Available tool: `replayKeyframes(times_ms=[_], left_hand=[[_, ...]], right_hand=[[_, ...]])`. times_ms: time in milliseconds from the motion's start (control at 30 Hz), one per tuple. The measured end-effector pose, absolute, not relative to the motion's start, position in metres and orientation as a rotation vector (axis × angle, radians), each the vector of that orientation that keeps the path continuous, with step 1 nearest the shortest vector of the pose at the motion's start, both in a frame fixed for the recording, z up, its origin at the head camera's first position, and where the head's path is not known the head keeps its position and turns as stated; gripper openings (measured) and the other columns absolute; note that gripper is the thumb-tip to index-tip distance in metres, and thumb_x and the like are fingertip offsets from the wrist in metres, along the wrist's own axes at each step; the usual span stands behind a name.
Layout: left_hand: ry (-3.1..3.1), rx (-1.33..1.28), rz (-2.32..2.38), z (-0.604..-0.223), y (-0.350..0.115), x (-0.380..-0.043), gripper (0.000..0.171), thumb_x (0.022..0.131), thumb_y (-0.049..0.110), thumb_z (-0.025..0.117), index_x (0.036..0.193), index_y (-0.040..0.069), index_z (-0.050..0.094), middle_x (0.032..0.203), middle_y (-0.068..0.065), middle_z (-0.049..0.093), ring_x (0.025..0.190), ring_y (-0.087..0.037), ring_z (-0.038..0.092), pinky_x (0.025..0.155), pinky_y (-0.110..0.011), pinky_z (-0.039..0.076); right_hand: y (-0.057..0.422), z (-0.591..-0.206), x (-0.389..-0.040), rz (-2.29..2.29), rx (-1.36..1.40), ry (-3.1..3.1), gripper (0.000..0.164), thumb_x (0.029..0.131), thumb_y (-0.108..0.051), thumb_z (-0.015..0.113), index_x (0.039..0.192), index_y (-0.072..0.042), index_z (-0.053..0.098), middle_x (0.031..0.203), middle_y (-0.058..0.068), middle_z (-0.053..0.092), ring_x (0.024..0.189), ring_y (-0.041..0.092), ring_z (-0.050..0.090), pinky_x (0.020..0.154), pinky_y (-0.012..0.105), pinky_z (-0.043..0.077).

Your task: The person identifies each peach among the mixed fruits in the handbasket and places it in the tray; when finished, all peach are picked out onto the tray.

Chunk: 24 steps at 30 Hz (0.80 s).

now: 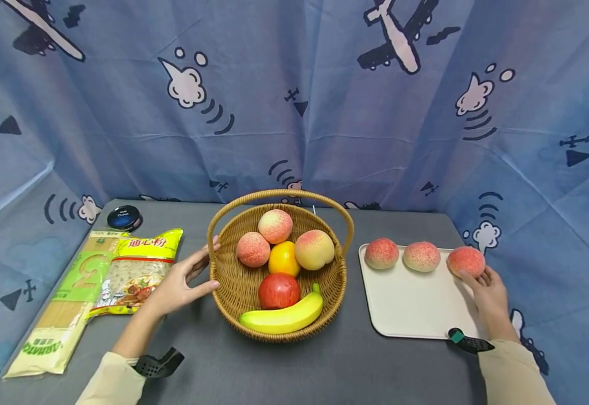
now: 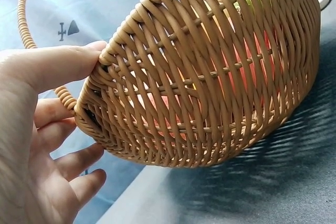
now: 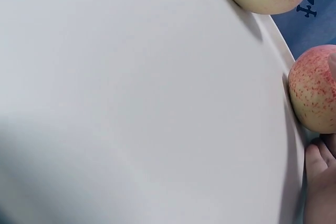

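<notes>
A wicker basket (image 1: 227, 292) with a tall arched handle holds several fruits. My left hand (image 1: 180, 284) is at its left side. In the left wrist view, the thumb of that hand (image 2: 50, 108) touches the woven rim (image 2: 142, 11), and the fingers spread loosely near the handle's base. On the right lies a white tray (image 1: 416, 306) with three peaches along its far edge. My right hand (image 1: 491, 295) holds the rightmost peach (image 1: 465, 261) between thumb and fingers at the tray's far right corner. In the right wrist view, this peach (image 3: 312, 95) and the fingers are partly cut off.
Inside the basket are peaches (image 1: 275, 226), an orange (image 1: 283, 259), a red apple (image 1: 279, 291) and a banana (image 1: 284, 316). To the left lie a noodle pack (image 1: 66, 298), a pasta bag (image 1: 134, 270) and a dark round tin (image 1: 124, 217). A blue curtain (image 1: 253, 101) hangs behind the grey table.
</notes>
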<state>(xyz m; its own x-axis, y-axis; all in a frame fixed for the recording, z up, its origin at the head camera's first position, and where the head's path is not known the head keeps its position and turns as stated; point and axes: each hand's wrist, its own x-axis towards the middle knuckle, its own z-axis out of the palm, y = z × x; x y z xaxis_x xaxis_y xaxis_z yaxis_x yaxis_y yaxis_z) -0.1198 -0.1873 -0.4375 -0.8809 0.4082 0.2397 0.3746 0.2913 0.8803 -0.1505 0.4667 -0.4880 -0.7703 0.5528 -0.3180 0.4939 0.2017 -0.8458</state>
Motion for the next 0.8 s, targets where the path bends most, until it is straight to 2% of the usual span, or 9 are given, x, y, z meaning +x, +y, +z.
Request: replayKeyframes(times_ms=[200, 433, 600, 700, 800], left_hand=[[2.492, 0.753, 1.688, -0.438, -0.187, -0.118, 0.075, 0.086, 0.004, 0.067, 0.150, 0.008, 0.027, 0.154, -0.011, 0.030, 0.139, -0.025, 0.031, 0.107, -0.010, 0.030], [2.460, 0.797, 1.724, -0.440, -0.188, -0.119, 0.075, 0.087, 0.004, 0.067, 0.149, 0.005, 0.027, 0.155, -0.012, 0.027, 0.137, -0.006, 0.032, 0.107, -0.012, 0.031], [2.457, 0.815, 1.734, -0.441, -0.188, -0.120, 0.074, 0.086, 0.002, 0.066, 0.149, 0.005, 0.027, 0.156, -0.012, 0.026, 0.135, -0.003, 0.033, 0.107, -0.013, 0.032], [2.451, 0.818, 1.739, -0.441, -0.188, -0.120, 0.075, 0.086, 0.002, 0.066, 0.150, 0.005, 0.026, 0.155, -0.013, 0.027, 0.136, -0.002, 0.033, 0.107, -0.013, 0.032], [2.451, 0.820, 1.745, -0.441, -0.188, -0.121, 0.075, 0.086, 0.001, 0.067, 0.149, 0.005, 0.028, 0.154, -0.014, 0.029, 0.136, -0.002, 0.033, 0.107, -0.012, 0.032]], right_hand=[[0.459, -0.487, -0.137, 1.630, -0.993, -2.308, 0.095, 0.086, -0.043, 0.063, 0.154, -0.017, 0.001, 0.160, 0.005, 0.005, 0.146, 0.020, 0.010, 0.119, 0.031, 0.018], [0.454, -0.482, -0.121, 1.499, -0.865, -2.355, 0.087, 0.091, -0.036, 0.060, 0.154, -0.017, 0.005, 0.161, 0.002, 0.005, 0.147, 0.016, 0.008, 0.120, 0.026, 0.010], [0.468, -0.497, -0.122, 1.441, -0.615, -2.359, 0.082, 0.088, -0.031, 0.067, 0.152, -0.024, 0.016, 0.158, -0.005, 0.018, 0.144, 0.006, 0.018, 0.116, 0.015, 0.015], [0.457, -0.490, -0.119, 1.459, -0.401, -2.345, 0.078, 0.087, -0.020, 0.069, 0.150, -0.021, 0.024, 0.155, -0.003, 0.026, 0.141, 0.004, 0.025, 0.112, 0.009, 0.021], [0.420, -0.457, -0.106, 1.440, -0.206, -2.388, 0.075, 0.087, -0.008, 0.067, 0.150, -0.012, 0.025, 0.154, 0.004, 0.030, 0.139, 0.004, 0.028, 0.111, 0.008, 0.024]])
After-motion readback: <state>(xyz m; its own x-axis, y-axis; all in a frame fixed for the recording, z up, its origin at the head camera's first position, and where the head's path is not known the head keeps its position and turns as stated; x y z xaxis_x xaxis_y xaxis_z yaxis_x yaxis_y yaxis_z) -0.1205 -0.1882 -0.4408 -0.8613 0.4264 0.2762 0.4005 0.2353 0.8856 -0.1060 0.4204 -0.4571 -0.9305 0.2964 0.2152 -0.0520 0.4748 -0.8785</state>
